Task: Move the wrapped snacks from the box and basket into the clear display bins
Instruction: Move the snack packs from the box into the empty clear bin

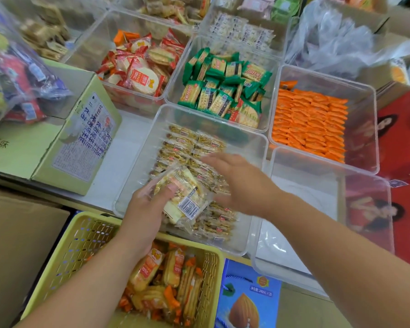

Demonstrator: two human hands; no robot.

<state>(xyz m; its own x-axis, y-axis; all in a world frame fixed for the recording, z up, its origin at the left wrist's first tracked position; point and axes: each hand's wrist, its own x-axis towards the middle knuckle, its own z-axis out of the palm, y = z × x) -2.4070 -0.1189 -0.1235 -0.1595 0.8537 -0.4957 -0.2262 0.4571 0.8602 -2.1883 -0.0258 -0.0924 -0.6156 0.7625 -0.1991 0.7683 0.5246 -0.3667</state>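
Left hand (145, 209) grips wrapped snack pack (187, 197) above near edge of clear bin (139, 165); my right hand (239, 183) flat, fingers straight, over packed rows (192, 144) inside; yellow basket (81, 243) beneath my left wrist

Left hand (145, 210), right hand (238, 183): two. Yellow basket (65, 268): one.

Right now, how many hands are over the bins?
2. The left hand grips clear-wrapped yellow snacks above the near clear plastic bin; the right hand is open just to its right.
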